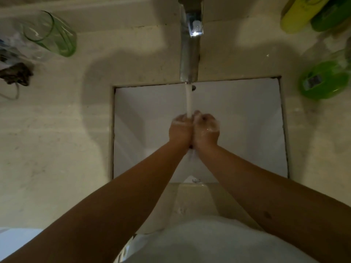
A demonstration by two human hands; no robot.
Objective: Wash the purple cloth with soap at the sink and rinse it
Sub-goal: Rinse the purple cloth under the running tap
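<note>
Pale, mottled stone forms the worktop [57, 139], matte and faintly speckled, with a square white sink [247, 120] cut into it, its smooth walls sloping inward from sharp corners. At the far edge of the sink a flat-sided metal tap [190, 54] reaches forward, dull and brushed, and a thin straight stream of water [188, 99] falls from its mouth. Both hands meet under that stream over the middle of the sink: the left hand [180, 130] and the right hand [207, 130] are pressed side by side, heels touching, fingers curled inward, with white suds clinging to the knuckles and the wet skin glistening. Whether the curled fingers enclose anything cannot be told; the purple cloth does not show anywhere, and if it is between the palms it is hidden. Bare forearms run back toward the near edge of the worktop, above a rounded white garment [209, 242]. At the far left corner of the worktop lies a clear green-tinted glass tumbler [51, 33] on its side, beside crumpled transparent plastic [11, 46] and a dark, ragged scrap [17, 74]. Along the right edge sits a glossy bright green plastic container [322, 82], rounded, with a small label; at the far right corner lie a yellow bottle [300, 14] and a green one, blurred.
</note>
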